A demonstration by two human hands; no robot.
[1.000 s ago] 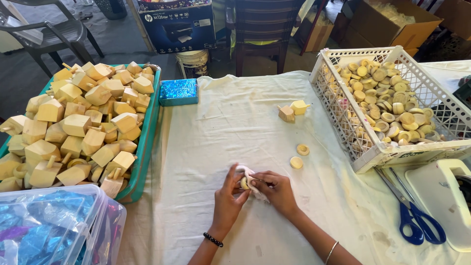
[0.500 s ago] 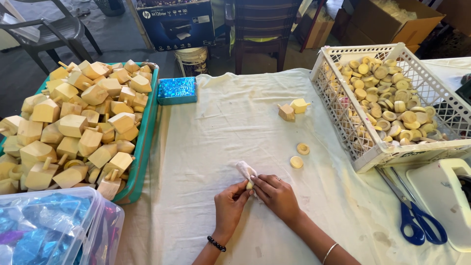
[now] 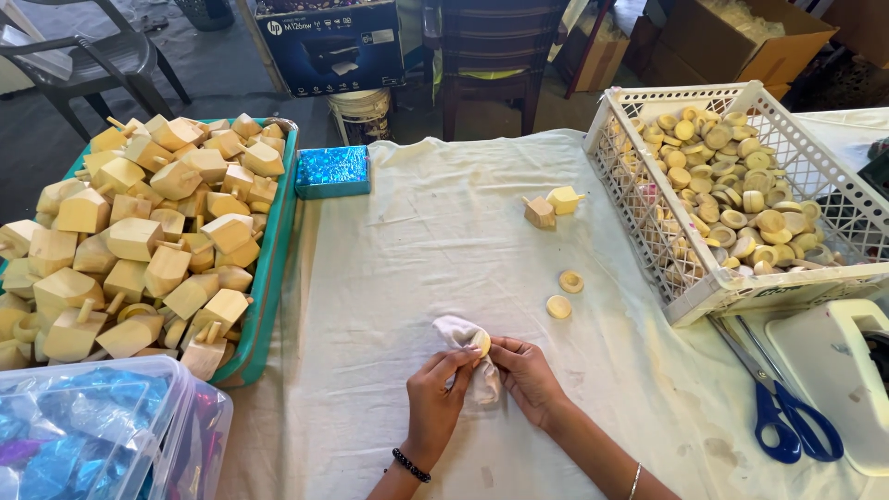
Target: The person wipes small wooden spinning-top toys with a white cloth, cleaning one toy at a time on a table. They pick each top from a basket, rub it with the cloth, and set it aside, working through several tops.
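Observation:
My left hand (image 3: 435, 400) and my right hand (image 3: 526, 375) meet at the near middle of the cloth-covered table (image 3: 444, 241). Between them they hold a small white cloth (image 3: 466, 335) bunched around a small round wooden piece (image 3: 482, 343), whose pale edge shows at the top. The left fingers pinch the cloth from the left and the right fingers press it from the right. Two loose wooden rings (image 3: 564, 294) lie just beyond the hands. Two wooden spinning tops (image 3: 552, 206) stand farther back.
A teal tray (image 3: 270, 268) heaped with wooden tops fills the left. A white lattice basket (image 3: 639, 199) of wooden rings sits right. A blue glittery box (image 3: 332, 170), blue scissors (image 3: 787, 417), a white dispenser (image 3: 838, 370) and a clear bin of foil (image 3: 102, 435) surround the work area.
Both hands have slid slightly toward me with the cloth, and the cloth now wraps the round piece more fully. Nothing else on the table has moved.

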